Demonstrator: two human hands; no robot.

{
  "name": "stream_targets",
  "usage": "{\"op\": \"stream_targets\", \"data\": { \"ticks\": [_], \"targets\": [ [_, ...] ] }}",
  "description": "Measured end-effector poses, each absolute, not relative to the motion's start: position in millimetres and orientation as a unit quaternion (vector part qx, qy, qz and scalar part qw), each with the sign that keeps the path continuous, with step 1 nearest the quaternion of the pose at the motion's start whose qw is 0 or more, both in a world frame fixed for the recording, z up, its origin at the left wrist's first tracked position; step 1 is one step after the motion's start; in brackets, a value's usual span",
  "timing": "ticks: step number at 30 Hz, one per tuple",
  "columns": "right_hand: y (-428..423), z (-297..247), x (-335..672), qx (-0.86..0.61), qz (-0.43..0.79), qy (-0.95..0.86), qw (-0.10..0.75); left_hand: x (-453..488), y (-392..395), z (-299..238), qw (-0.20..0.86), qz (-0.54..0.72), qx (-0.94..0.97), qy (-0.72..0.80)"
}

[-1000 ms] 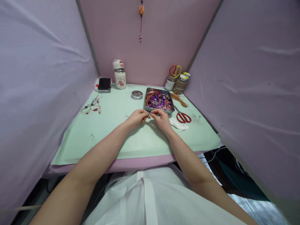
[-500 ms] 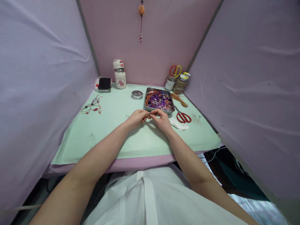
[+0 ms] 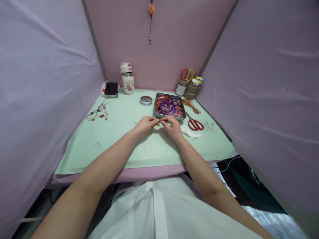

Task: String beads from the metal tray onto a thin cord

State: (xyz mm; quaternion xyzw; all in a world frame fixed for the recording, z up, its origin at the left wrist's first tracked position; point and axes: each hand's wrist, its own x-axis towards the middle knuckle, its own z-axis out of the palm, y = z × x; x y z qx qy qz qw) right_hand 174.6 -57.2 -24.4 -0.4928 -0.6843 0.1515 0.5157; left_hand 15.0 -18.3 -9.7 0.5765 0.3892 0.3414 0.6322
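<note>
My left hand (image 3: 146, 126) and my right hand (image 3: 172, 126) meet at the fingertips in front of the bead tray, both closed in a pinch. What lies between the fingertips is tiny and mostly covered. A thin cord (image 3: 135, 122) pokes out to the left of my left hand and seems to run into its grip. Just beyond the fingers is a metal tray (image 3: 184, 117) heaped with purple, orange and dark beads (image 3: 169, 107). To the right of my right hand lie a crumpled white cloth (image 3: 190, 132) and red-handled scissors (image 3: 195, 124).
Beaded cords (image 3: 99, 113) lie at the left. Behind are a phone (image 3: 111, 88), a white bottle (image 3: 128, 84), a small round dish (image 3: 146, 100), a jar holding scissors (image 3: 181, 89) and a brown jar (image 3: 192, 90). Golden cords (image 3: 191, 106) rest beside the tray. Fabric walls enclose the table (image 3: 119, 146).
The fingertips have shifted slightly, and the dark speck seen between them earlier is now covered. Both hands otherwise stay in place.
</note>
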Motion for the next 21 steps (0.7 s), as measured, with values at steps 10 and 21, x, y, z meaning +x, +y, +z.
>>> {"op": "stream_targets", "data": {
  "ticks": [10, 21],
  "targets": [
    [-57.3, -29.0, 173.1, -0.541, 0.028, -0.726, 0.424, 15.5, -17.6, -11.6, 0.628, 0.332, 0.584, 0.394],
    [-48.3, -38.7, 179.8, -0.596, 0.084, -0.649, 0.466, 15.1, -18.7, -1.6, 0.694, 0.346, 0.503, 0.382]
  ]
}}
